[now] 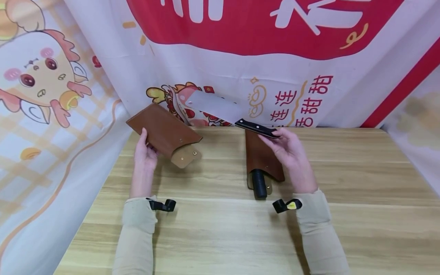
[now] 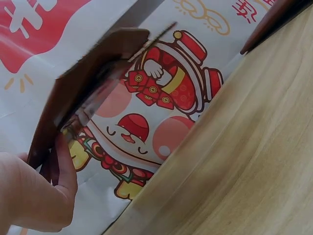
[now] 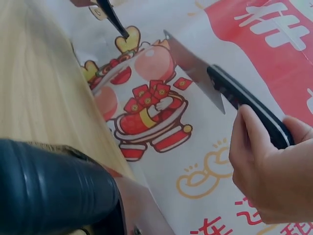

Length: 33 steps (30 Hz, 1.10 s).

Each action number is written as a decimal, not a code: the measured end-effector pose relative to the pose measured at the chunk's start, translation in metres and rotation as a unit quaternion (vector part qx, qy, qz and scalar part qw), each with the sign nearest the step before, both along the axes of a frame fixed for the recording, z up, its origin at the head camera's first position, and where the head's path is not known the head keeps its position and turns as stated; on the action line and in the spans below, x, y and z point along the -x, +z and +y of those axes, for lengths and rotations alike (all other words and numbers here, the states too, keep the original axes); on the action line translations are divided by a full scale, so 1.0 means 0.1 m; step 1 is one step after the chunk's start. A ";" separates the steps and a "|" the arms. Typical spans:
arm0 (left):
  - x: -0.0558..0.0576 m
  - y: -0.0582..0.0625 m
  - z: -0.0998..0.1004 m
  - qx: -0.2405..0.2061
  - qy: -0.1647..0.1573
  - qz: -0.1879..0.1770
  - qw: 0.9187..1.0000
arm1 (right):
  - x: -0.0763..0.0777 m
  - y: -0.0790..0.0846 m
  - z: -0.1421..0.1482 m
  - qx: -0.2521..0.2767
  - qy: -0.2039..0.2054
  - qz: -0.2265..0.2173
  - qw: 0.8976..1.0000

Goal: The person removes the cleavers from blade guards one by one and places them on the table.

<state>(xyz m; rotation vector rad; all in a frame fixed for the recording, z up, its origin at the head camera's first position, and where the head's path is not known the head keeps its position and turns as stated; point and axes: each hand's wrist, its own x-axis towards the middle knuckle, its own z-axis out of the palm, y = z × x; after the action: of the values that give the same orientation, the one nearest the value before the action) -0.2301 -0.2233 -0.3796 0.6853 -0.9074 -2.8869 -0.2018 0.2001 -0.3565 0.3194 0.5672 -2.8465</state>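
My left hand grips a brown leather knife sheath by its left edge, above the table. The sheath's mouth and its tan snap flap point to the lower right. In my right hand is a cleaver, pinched near the end of its black riveted handle. Its broad, shiny blade points left toward the sheath, apart from it. Beneath the right hand, a second brown sheath lies on the table with a ribbed dark handle sticking out; what it holds inside is hidden.
The wood-grain table ends at a printed cloth backdrop close behind the sheath and blade. Another patterned cloth hangs along the left side. Black camera mounts sit on both wrists.
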 end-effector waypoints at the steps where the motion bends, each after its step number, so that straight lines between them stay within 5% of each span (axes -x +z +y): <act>1: 0.00 0.01 0.00 -0.002 -0.002 0.000 1.000 | 0.00 0.00 -0.02 0.004 0.007 0.001 1.000; 9: -0.02 0.06 0.00 -0.032 -0.014 0.035 0.999 | -0.02 0.00 -0.12 0.075 0.056 -0.002 0.996; 20: -0.02 0.10 0.05 0.031 -0.069 0.073 0.994 | -0.07 0.01 -0.22 -0.058 0.070 0.021 0.996; 26: -0.05 0.12 0.07 0.028 -0.065 0.075 0.995 | -0.05 -0.01 -0.27 -0.085 0.080 -0.002 0.993; 33: -0.05 0.14 0.07 0.017 -0.062 0.073 0.995 | -0.05 -0.03 -0.28 -0.155 0.110 0.037 0.981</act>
<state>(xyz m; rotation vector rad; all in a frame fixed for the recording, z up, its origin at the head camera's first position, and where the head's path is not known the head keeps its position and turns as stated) -0.2254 -0.2164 -0.3656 0.4237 -1.0119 -2.9733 -0.1965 0.1720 -0.3595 0.1875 0.9977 -2.5626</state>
